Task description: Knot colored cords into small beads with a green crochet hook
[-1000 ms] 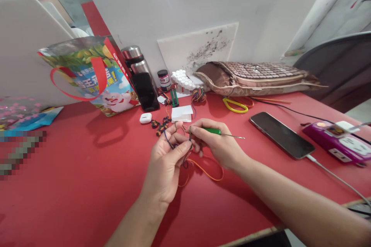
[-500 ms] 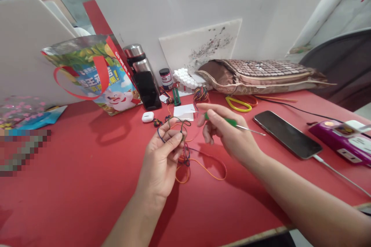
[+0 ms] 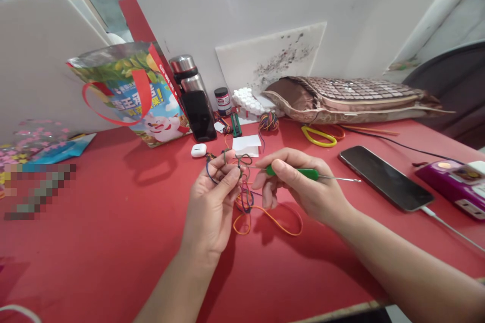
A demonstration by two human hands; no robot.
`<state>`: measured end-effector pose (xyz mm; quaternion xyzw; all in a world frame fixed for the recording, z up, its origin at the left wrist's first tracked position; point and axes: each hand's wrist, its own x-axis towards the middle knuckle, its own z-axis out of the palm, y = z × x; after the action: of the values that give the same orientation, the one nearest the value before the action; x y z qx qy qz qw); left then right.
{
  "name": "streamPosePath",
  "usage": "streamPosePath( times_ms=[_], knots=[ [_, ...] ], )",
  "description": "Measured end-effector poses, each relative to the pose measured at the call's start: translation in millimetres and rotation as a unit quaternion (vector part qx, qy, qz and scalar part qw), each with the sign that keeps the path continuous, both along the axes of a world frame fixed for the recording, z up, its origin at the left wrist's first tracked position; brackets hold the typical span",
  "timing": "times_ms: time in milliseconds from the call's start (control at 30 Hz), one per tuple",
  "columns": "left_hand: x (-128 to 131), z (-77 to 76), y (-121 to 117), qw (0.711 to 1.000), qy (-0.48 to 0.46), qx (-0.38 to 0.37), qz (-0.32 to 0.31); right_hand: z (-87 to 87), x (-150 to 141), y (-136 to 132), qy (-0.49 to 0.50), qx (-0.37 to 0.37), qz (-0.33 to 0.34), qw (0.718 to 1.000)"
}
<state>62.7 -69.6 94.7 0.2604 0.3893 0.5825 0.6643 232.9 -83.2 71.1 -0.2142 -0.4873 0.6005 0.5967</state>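
Between thumb and fingers, my left hand (image 3: 212, 202) pinches dark green and blue cord (image 3: 246, 160), with a loop round its fingers. My right hand (image 3: 299, 184) is closed on the green handle of a double-ended crochet hook (image 3: 293, 172). One thin metal end points left and reaches the cord at my left fingertips; whether it passes through a loop is too small to tell. The other metal end sticks out to the right past the hand. Below the hands, orange, red and blue cord (image 3: 278, 227) hangs down in loops onto the red table.
Behind my hands are a white paper (image 3: 246, 145), a white earphone case (image 3: 198, 150), a ball of cord (image 3: 269, 122) and a green cutter (image 3: 236, 125). Yellow-handled scissors (image 3: 320, 137), a charging phone (image 3: 386, 176) and a purple power strip (image 3: 447, 181) lie rightward. A colourful bag (image 3: 132, 96) stands left.
My right hand has lowered and turned the hook, bringing its left end to the cord in my left hand. The left hand keeps its pinch. The view has shifted slightly.
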Motion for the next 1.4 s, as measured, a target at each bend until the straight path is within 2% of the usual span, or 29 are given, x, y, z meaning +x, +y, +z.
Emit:
streamPosePath(
  times_ms=[267, 533, 1400],
  knots=[
    [-2.4, 2.5, 3.9, 0.998, -0.025, -0.003, -0.055, 3.7, -0.6, -3.0, 0.011, -0.007, -0.008, 1.0],
    [-3.9, -0.4, 6.5, 0.992, -0.07, -0.056, -0.094, 4.6, -1.7, -2.0, 0.007, -0.007, -0.007, 1.0],
    [-7.0, -2.8, 7.1, 0.99, -0.07, -0.056, -0.105, 3.7, -1.2, -2.5, -0.015, -0.017, -0.015, 1.0]
  ],
)
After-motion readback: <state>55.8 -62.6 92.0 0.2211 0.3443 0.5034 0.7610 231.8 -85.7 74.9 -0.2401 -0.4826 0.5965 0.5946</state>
